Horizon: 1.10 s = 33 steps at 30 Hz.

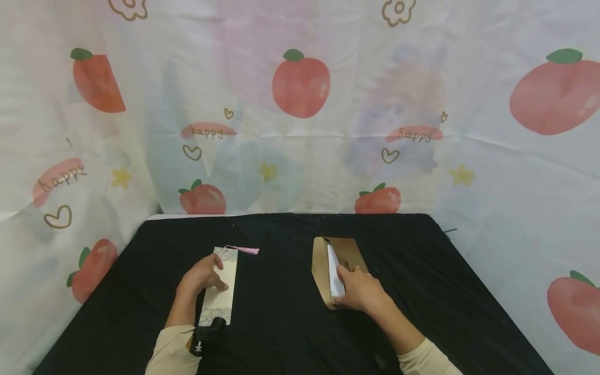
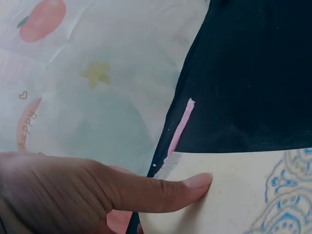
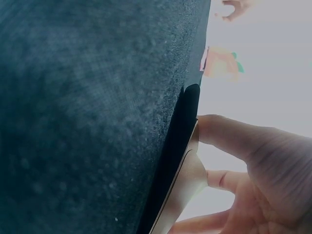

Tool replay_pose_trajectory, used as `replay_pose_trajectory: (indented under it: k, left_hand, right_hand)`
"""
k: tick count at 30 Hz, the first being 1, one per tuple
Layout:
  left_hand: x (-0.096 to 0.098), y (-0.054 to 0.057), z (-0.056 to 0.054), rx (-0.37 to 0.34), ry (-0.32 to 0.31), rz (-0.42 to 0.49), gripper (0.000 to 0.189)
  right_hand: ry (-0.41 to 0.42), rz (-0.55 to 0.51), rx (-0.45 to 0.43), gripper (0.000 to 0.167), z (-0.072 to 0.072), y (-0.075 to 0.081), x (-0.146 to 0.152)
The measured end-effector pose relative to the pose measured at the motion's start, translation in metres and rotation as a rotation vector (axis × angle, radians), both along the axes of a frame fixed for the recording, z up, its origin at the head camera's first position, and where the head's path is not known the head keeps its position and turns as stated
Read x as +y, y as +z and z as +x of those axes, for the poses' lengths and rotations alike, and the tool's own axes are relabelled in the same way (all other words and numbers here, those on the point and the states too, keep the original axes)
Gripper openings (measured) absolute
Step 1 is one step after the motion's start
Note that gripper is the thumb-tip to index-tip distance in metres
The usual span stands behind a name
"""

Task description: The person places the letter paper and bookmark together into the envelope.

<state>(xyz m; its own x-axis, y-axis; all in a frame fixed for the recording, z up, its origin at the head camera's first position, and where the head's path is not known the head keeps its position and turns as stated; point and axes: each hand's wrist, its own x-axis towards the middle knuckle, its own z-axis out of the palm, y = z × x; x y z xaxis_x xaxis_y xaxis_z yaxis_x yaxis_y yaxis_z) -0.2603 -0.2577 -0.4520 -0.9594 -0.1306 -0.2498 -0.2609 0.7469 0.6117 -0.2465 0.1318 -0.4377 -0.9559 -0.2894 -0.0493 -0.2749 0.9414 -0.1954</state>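
1. Envelope [image 1: 320, 263] at right, its near edge gripped narrowly by the right hand [image 1: 361, 291]; squeezing hard could, I think, crease it.
2. White paper [image 1: 333, 265] showing in its opening might snag if tugged crooked.
3. At left, the left hand [image 1: 200, 274] pinches the cream bookmark [image 1: 220, 300]; thumb pressure may bend it.
4. Farther out, the pink tassel [image 1: 246, 251] could catch on the black cloth [image 1: 276, 291].
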Motion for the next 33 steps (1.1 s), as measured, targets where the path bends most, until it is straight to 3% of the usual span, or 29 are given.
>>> replay_pose_trajectory:
  k: [11, 20, 33]
  left_hand:
    - [-0.010, 0.003, 0.004, 0.069, -0.024, 0.077, 0.039]
    - [-0.023, 0.004, 0.006, 0.070, 0.041, 0.229, 0.044]
    - [-0.031, 0.000, 0.000, 0.147, 0.072, 0.167, 0.051]
  right_hand:
    - [0.004, 0.004, -0.018, 0.060, -0.001, -0.003, -0.001]
    - [0.004, 0.006, -0.027, 0.061, -0.004, -0.004, 0.000]
    - [0.003, 0.012, -0.028, 0.060, -0.003, -0.003, 0.000]
